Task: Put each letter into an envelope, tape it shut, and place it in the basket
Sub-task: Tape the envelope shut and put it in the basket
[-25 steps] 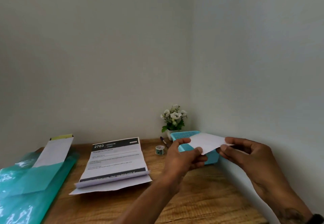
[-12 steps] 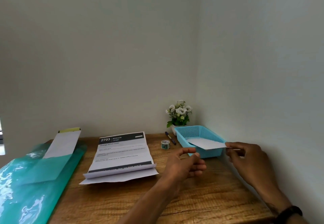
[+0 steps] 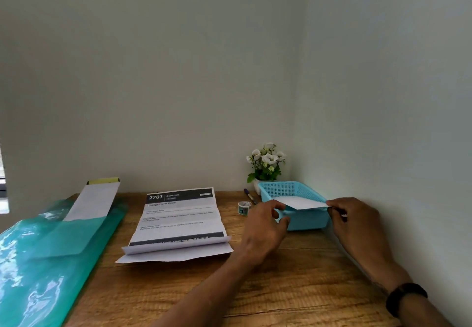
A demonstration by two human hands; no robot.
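Observation:
A white envelope [image 3: 301, 202] lies across the front rim of the blue mesh basket [image 3: 306, 218] at the back right of the wooden desk. My right hand [image 3: 350, 220] pinches the envelope's right corner. My left hand [image 3: 265, 227] is at the envelope's left end, fingers curled by the basket's front left corner; whether it grips the envelope I cannot tell. A printed letter [image 3: 178, 220], folded at its lower end, lies flat in the middle of the desk. A small tape roll [image 3: 244, 207] stands left of the basket.
A pen [image 3: 249, 195] lies behind the tape roll, and a pot of white flowers [image 3: 267, 165] stands in the corner. On the left, a white envelope with a yellow strip [image 3: 94, 200] rests on green plastic sheeting [image 3: 46, 257]. Walls close off the back and right.
The envelope moved from in front of the basket down onto its front rim. My left hand let go of it, then came back to its left end.

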